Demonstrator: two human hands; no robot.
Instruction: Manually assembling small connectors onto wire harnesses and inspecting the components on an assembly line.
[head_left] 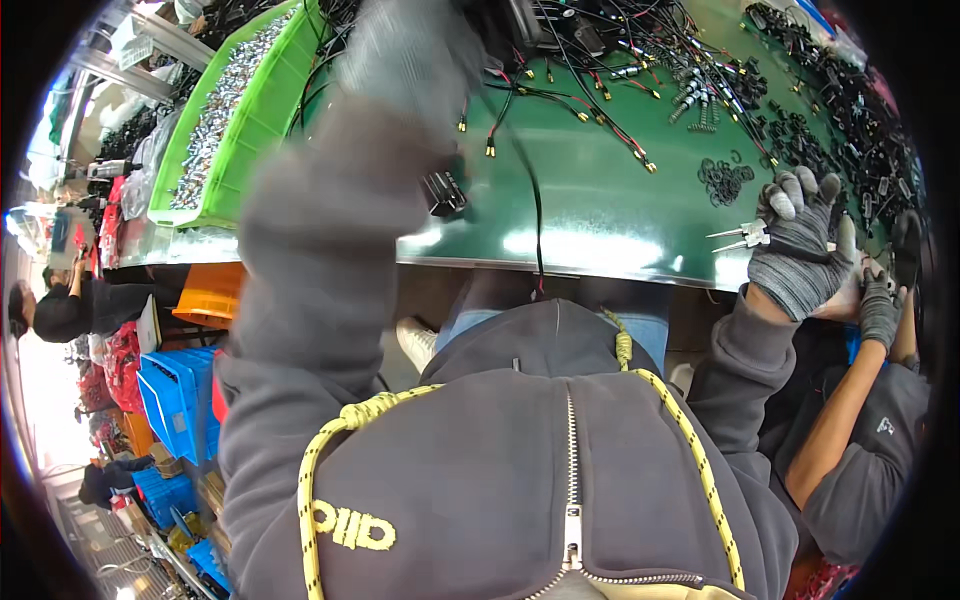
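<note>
My left hand (410, 60), in a grey glove, is reaching over the far left part of the green table (590, 200). Motion smears its fingers, so I cannot tell what they hold. Dark cables and black parts lie beside it, and a black cable (537, 200) runs down over the table's near edge. On the right, my gloved right hand (800, 235) is closed around a pale metal tool with two thin pointed tips (740, 238), like pliers. The tips point left, just above the table edge. Black rings (725, 180) lie beyond them.
A green bin (240, 130) of small metal parts stands at the left. Springs (695, 95), red-and-black wires (620, 130) and black parts (795, 130) cover the far side. A small black block (445, 193) sits near my left forearm. A co-worker's gloved hand (880, 310) is close at the right.
</note>
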